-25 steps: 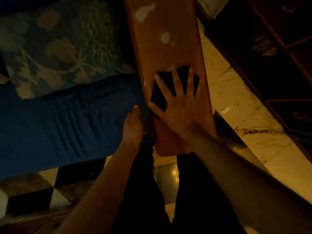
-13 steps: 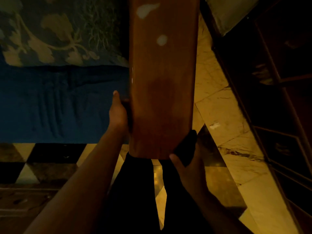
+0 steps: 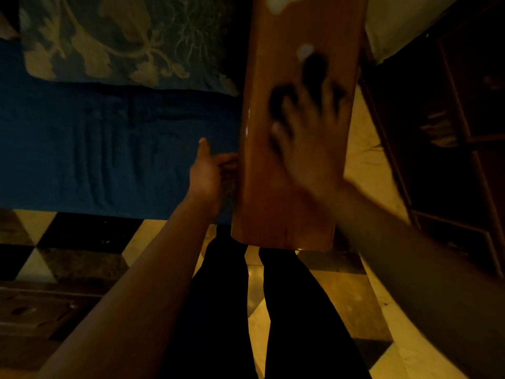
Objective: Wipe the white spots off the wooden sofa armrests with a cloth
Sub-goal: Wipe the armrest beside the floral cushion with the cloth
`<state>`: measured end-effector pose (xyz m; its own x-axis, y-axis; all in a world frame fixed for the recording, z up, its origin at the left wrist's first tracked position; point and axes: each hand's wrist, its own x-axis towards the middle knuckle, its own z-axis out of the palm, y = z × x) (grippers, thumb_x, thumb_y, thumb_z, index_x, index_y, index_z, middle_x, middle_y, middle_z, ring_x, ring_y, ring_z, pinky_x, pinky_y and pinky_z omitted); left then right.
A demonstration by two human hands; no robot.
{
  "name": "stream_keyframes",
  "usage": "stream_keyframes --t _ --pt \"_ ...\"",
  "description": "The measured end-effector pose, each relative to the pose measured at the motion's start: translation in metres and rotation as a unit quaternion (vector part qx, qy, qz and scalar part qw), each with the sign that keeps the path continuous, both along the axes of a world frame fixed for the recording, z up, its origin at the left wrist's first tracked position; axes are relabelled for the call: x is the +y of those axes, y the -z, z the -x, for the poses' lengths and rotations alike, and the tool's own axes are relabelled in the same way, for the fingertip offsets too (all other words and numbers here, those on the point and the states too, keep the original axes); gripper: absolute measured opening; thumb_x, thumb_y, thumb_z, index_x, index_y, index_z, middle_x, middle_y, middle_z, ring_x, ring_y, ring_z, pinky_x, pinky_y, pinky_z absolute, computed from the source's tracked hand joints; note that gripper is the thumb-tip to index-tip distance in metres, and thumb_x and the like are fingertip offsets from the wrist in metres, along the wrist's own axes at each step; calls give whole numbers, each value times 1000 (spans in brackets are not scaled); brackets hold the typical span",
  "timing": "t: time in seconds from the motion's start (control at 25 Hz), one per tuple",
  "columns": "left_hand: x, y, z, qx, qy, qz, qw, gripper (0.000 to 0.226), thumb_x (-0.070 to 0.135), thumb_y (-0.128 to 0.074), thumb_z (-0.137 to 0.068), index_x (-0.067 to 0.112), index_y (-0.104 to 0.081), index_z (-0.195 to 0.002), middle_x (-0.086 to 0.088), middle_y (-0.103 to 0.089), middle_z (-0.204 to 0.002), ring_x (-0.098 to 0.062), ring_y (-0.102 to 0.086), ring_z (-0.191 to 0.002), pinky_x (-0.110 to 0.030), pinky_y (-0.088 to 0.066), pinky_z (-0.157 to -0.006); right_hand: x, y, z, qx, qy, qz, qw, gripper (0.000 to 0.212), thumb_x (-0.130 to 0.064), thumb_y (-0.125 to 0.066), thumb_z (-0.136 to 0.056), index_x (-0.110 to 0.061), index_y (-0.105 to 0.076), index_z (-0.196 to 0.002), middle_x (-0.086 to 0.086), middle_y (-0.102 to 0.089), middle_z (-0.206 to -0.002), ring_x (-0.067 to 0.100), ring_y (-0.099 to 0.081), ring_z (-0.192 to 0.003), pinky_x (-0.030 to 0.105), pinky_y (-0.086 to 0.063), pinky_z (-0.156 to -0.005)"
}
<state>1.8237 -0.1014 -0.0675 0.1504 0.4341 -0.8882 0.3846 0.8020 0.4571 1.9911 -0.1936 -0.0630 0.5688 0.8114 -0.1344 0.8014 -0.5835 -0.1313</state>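
The wooden armrest (image 3: 278,203) runs up the middle of the view, glossy orange-brown. My right hand (image 3: 308,138), blurred by motion, lies flat on it with fingers spread, pressing a dark cloth (image 3: 314,67) that shows between and beyond the fingers. A white spot (image 3: 304,51) sits just at the cloth's far edge, and a larger white smear (image 3: 281,4) lies at the top edge of the frame. My left hand (image 3: 210,170) is against the armrest's left side, thumb up; its fingers reach under or behind the wood and are partly hidden.
A blue sofa seat (image 3: 109,149) and a patterned cushion (image 3: 117,39) lie to the left. Dark wooden furniture (image 3: 451,132) stands close on the right. Below are a checkered tile floor (image 3: 82,242) and my dark-trousered legs (image 3: 226,310).
My right hand with the cloth has moved from the armrest's near end up along the top surface, to just below the small white spot. My left hand stays at the armrest's left side.
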Motion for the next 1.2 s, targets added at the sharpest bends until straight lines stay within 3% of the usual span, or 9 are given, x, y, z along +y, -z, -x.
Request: stream_keyframes --t 0.12,0.24,0.4,0.48,0.6,0.68,0.84,0.96,1.2 --pt "11 3 22 22 30 -1 999 77 62 -19 -103 7 -73 -101 -22 -74 -111 -33 -69 -103 -43 -51 -87 -69 -9 115 61 -287 47 955 50 -50 -50 -97 -33 -54 -144 4 -42 -161 41 -20 -155 65 -13 -123" --pt "16 7 46 48 37 6 998 74 60 -20 -104 8 -71 -91 -22 -74 -102 -33 -69 -94 -43 -52 -79 -71 -12 117 78 -449 101 885 34 -40 -67 -85 -30 -71 -118 3 -65 -134 39 -41 -146 62 -14 -125" --pt "31 13 63 43 19 23 999 73 60 -21 -104 7 -69 -89 -17 -73 -94 -33 -67 -91 -42 -49 -81 21 -16 75 22 -531 239 813 58 -66 -43 -90 -23 -74 -112 7 -70 -106 34 -57 -112 55 -27 -115" --pt "39 14 64 35 4 23 999 73 59 -21 -104 7 -69 -87 -18 -72 -92 -32 -67 -89 -42 -48 -81 93 -14 38 -71 -464 308 827 64 -66 -30 -93 -24 -70 -120 7 -68 -113 31 -53 -112 52 -28 -109" --pt "55 20 56 21 6 14 1000 72 59 -22 -104 8 -69 -85 -15 -72 -86 -29 -68 -84 -41 -50 -78 195 -15 -39 -190 -360 384 828 67 -66 -29 -96 -23 -54 -142 8 -57 -141 34 -41 -136 53 -24 -118" --pt "66 19 38 7 -7 16 1000 69 58 -23 -104 8 -67 -85 -13 -70 -84 -26 -65 -80 -38 -49 -75 200 -7 -47 -210 -319 366 849 62 -63 -33 -96 -24 -62 -134 8 -59 -140 35 -41 -137 56 -20 -121" --pt "85 -1 -9 -32 -11 21 999 52 54 -31 -105 14 -59 -88 -6 -57 -80 -17 -53 -67 -30 -40 -60 33 -20 65 -11 -438 214 873 39 -50 -48 -95 -24 -75 -106 5 -70 -110 37 -57 -123 59 -19 -122" --pt "96 -2 -41 -65 52 47 995 55 56 -29 -105 11 -61 -102 -6 -62 -85 -18 -57 -72 -29 -42 -63 -8 -18 22 38 -469 97 877 44 -56 -51 -100 -26 -68 -128 7 -61 -143 38 -39 -147 61 -21 -122" --pt "99 6 -105 -44 49 4 998 61 61 -30 -103 12 -66 -103 -10 -68 -90 -25 -66 -82 -36 -51 -65 124 -2 -178 -26 -139 -6 990 68 -68 -36 -100 -34 -32 -159 5 -23 -170 37 -16 -156 59 -18 -123"
